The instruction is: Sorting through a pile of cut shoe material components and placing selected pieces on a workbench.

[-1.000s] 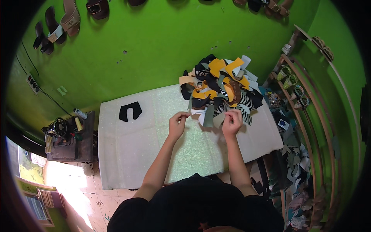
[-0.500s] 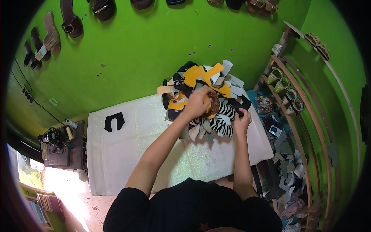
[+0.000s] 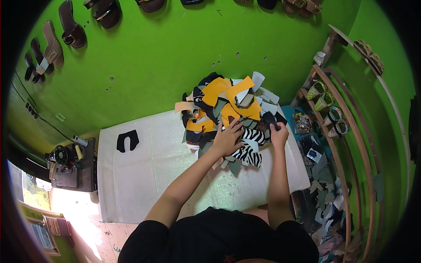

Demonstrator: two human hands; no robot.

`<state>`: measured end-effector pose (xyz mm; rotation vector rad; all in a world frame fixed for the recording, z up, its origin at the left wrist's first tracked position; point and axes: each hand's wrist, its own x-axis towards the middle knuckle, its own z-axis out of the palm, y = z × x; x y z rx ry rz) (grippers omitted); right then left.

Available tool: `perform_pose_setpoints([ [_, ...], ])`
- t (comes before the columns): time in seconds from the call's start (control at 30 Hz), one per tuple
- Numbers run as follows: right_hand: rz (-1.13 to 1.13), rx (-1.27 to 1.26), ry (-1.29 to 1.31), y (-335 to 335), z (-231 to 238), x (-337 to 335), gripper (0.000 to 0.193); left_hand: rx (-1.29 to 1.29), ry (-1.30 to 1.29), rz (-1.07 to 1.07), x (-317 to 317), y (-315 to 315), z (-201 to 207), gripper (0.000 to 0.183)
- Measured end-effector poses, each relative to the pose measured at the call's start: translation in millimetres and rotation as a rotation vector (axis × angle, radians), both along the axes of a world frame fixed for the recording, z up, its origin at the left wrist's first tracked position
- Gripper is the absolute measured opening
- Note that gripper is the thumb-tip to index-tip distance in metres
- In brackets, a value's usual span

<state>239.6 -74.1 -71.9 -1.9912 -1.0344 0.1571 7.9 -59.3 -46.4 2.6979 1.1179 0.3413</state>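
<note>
A heap of cut material pieces (image 3: 215,93) in yellow, black, grey, white and zebra stripes lies at the far right part of the white-covered table (image 3: 144,184). My left hand (image 3: 228,138) rests on the front of the heap, fingers spread, touching the zebra-striped pieces (image 3: 249,155). At the heap's right side, my right hand (image 3: 279,133) pinches a black piece (image 3: 269,120) between thumb and fingers. Apart from the heap, a black U-shaped cut piece (image 3: 128,141) lies flat on the table's left part.
A sewing machine (image 3: 63,158) stands on a dark stand left of the table. To the right, a wooden rack (image 3: 337,144) holds sandals, with many scraps (image 3: 326,188) heaped beneath. Several sandals (image 3: 73,30) hang on the green wall.
My left hand has come nearer and flattened onto the heap's front. Yellow pieces have shifted over its middle, covering the brown patterned piece. My right hand now lifts a black piece.
</note>
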Motion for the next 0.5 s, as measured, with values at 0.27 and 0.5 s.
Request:
perform_pose_setpoints([
  [0.27, 0.287, 0.505, 0.188, -15.4, 35.2, -34.4, 0.014, -0.264, -0.487, 0.037, 8.4, 10.8, 4.4, 0.037],
  [0.5, 0.655, 0.505, -0.236, -38.9, 57.9, -105.8, 0.015, -0.881, -1.188, 0.120, 8.5, 3.9, 42.1, 0.033],
])
